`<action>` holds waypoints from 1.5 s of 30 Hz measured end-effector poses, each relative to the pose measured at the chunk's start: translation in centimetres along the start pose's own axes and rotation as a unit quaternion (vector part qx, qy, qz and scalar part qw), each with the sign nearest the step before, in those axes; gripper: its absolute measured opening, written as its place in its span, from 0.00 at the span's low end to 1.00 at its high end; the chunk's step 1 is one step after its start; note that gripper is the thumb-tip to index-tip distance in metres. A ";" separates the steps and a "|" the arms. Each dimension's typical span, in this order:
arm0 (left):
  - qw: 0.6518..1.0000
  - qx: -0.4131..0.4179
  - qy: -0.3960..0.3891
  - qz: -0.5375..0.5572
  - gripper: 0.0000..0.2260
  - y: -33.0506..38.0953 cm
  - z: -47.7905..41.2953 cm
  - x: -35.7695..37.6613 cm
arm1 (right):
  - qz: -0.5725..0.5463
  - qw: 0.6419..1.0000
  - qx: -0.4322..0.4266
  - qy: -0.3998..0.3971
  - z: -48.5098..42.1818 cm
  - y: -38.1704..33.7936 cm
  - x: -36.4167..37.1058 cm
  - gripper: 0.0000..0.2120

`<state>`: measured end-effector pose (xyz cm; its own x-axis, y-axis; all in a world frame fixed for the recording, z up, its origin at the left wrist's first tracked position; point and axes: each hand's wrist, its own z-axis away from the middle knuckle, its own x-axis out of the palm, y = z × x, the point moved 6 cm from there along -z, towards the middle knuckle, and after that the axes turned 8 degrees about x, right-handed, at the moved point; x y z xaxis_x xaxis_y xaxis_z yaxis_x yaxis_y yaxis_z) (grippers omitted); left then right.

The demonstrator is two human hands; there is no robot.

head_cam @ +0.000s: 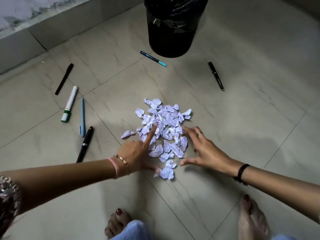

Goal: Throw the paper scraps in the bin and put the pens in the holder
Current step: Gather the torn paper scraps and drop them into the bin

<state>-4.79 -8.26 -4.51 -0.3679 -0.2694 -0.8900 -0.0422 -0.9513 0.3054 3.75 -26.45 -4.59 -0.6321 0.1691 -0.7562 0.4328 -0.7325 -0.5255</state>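
Note:
A heap of torn white paper scraps (166, 129) with printed text lies on the tiled floor. My left hand (136, 151) rests at the heap's left edge, fingers spread, forefinger lying across the scraps. My right hand (204, 149) is spread open against the heap's right edge. Neither hand holds anything. A black bin (171, 26) lined with a black bag stands beyond the heap. Several pens lie around: a teal-tipped marker (153, 58), a black pen (216, 76) at right, a thin black pen (64, 78), a white marker (69, 103), a light blue pen (82, 116) and a black fountain pen (84, 144) at left.
A tiled skirting and wall (34, 23) run along the upper left. My bare feet (119, 222) stand at the bottom of the view, close to the heap. No pen holder is in view.

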 end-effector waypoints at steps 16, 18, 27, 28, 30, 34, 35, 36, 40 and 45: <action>0.993 -0.007 0.106 -0.055 0.49 -2.1 -3.9 -4.0 | -0.048 0.988 0.023 0.146 -5.4 -1.4 -3.0 0.48; 0.990 -0.028 0.133 -0.038 0.52 -3.6 -3.1 -4.9 | 0.016 0.988 0.030 0.149 -5.7 -0.5 -4.2 0.52; 0.989 -0.078 0.060 0.111 0.67 -6.6 -2.0 0.9 | 0.050 0.998 0.013 0.046 -6.6 0.4 0.3 0.65; 0.989 -0.070 0.062 0.114 0.66 -6.3 -2.5 1.0 | 0.041 0.998 0.008 0.055 -6.9 -0.1 0.6 0.65; 0.991 -0.038 0.073 0.110 0.64 -5.8 -3.6 0.9 | 0.031 0.996 -0.008 0.082 -7.7 -0.9 0.7 0.64; 0.991 0.007 0.088 0.101 0.62 -6.3 -6.1 -0.4 | 0.050 0.994 -0.027 0.092 -10.0 -1.4 -0.4 0.63; 0.992 0.017 0.085 0.090 0.62 -6.6 -6.8 -0.7 | 0.054 0.995 -0.031 0.083 -10.5 -1.3 -0.6 0.63; 0.993 0.026 0.081 0.081 0.61 -6.9 -7.3 -0.9 | 0.058 0.995 -0.039 0.072 -10.8 -1.3 -0.7 0.63; 0.992 0.062 0.070 0.081 0.60 -7.2 -9.1 -2.4 | 0.038 0.996 -0.071 0.049 -11.8 -1.5 -0.9 0.59; 0.989 0.096 0.111 0.034 0.63 -8.3 -9.3 -6.0 | 0.076 0.992 -0.092 0.040 -13.2 -1.7 -3.1 0.61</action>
<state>6.46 -0.11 -4.86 -0.1649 -0.3789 -0.9106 -0.2082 -0.8891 0.4076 13.44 -17.04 -6.43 -0.5010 0.1233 -0.8566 0.6334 -0.6222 -0.4600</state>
